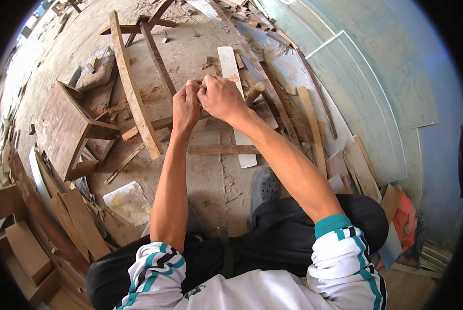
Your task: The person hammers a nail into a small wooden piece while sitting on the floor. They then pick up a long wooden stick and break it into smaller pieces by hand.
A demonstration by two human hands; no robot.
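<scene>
My left hand (186,106) and my right hand (222,97) meet in front of me, both closed with fingertips pressed together. Whatever they pinch is hidden by the fingers. Just right of my right wrist, the round end of a wooden handle (256,92) sticks out; I cannot tell whether my right hand touches it. Below the hands is a wooden crosspiece (161,123), partly covered by my left wrist. A long wooden rail (130,85) slants past on the left, with a darker strip (157,59) beside it.
A white board (243,138) and a short wooden bar (224,149) lie before my shoe (265,191). To the left stands a broken wooden box (66,129). Glass sheets (366,88) lean on the right. Wood scraps (353,165) and an orange bag (404,217) lie nearby.
</scene>
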